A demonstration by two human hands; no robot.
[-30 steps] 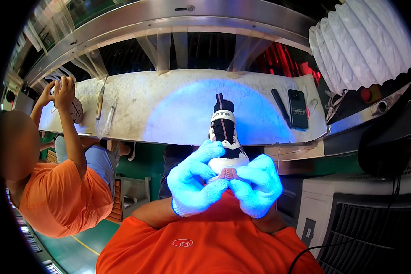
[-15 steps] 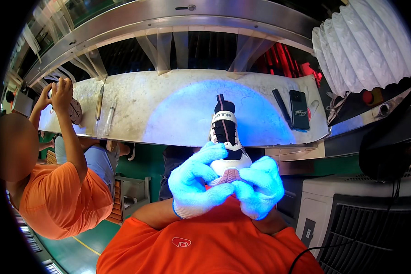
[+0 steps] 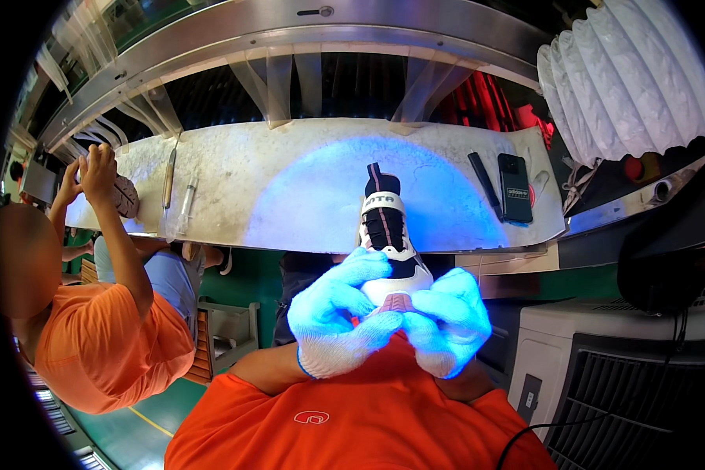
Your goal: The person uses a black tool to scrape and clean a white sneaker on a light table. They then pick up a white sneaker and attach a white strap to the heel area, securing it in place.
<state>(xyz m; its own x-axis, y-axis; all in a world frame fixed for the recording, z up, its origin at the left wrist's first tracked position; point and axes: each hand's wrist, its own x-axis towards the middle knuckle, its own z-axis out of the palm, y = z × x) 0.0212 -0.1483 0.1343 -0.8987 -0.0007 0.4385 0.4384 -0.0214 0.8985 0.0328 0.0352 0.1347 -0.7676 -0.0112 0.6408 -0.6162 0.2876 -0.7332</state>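
Note:
A white and black sneaker lies with its toe toward me and its heel on the workbench. The toe end juts past the bench's near edge, and a pinkish-brown sole piece shows at its tip. My left hand, in a knitted glove tinted blue by light, closes on the left side of the toe. On the right side of the toe, my right hand, gloved too, grips with bent fingers. Both sets of fingertips press at the toe rim; the thumbs are partly hidden.
A black phone and a dark stick lie at the bench's right. Left of centre are a wooden-handled tool and a clear syringe. A co-worker in orange holds another shoe. A white ribbed duct hangs far right.
The sneaker and my hands stay nearly in place, with a tiny shift of the fingers at the toe. The co-worker's hands have moved slightly left and lower.

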